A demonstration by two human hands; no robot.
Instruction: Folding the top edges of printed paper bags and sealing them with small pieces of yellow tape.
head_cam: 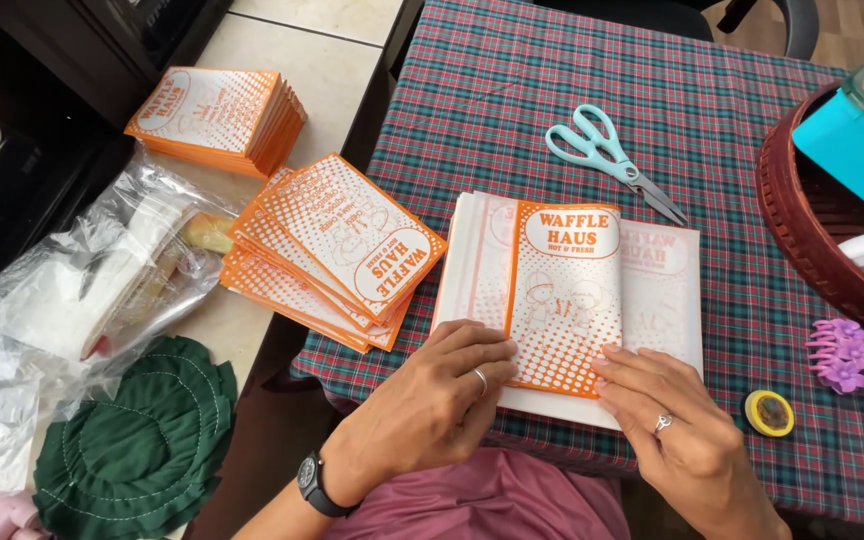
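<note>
A stack of flat white paper sheets (664, 290) lies on the plaid tablecloth (712, 120) near its front edge. On top of it sits a partly folded orange-and-white printed paper bag (564, 295). My left hand (432, 405), with a ring and a black wristwatch, presses its fingertips on the bag's lower left edge. Fingers of my right hand (677, 430), also ringed, lie flat on the bag's lower right corner and the sheet beside it. Neither hand grips anything.
A fanned pile of finished orange bags (337, 250) hangs over the table's left edge; another neat pile (217, 115) lies farther left. Light blue scissors (612, 160), a dark red basket (812, 230), a purple hair clip (847, 360), a yellow tape roll (769, 412), plastic bags (72, 300), green cloth (137, 440).
</note>
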